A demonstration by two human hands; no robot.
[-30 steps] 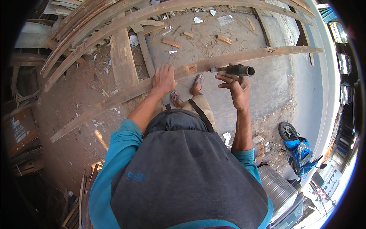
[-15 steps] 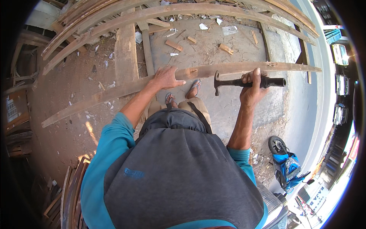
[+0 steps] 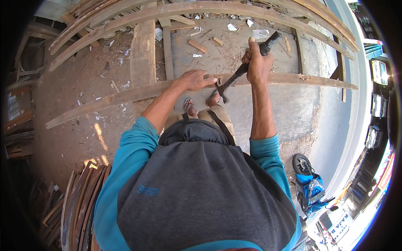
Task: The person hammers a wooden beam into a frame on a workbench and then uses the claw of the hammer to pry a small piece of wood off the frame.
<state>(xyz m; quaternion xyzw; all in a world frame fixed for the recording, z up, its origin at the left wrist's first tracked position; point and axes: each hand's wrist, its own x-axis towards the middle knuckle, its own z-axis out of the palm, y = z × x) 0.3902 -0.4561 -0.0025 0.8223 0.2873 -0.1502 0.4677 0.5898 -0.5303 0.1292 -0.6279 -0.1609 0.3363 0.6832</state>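
A long wooden beam (image 3: 134,93) runs across in front of me at about leg height. My left hand (image 3: 191,80) rests over it, fingers wrapped on the wood, with the thumb side reaching toward a hammer's head. In my right hand (image 3: 258,65) is the dark claw hammer (image 3: 237,76), gripped by its black handle and tilted, handle end up and away to the right. Its head is down at the beam, right beside my left fingertips. Whether anything small lies between those fingertips and the head is too small to tell.
More long beams (image 3: 188,8) span the far side, over an upright board (image 3: 143,54). Wood scraps (image 3: 197,46) and paper bits litter the floor. Stacked timber (image 3: 81,205) stands at lower left, a blue motorbike (image 3: 312,188) at lower right, by a pale wall edge (image 3: 349,125).
My right hand has swung the hammer from level to tilted, bringing its head left and down to the beam. My left hand has slid slightly right along the wood.
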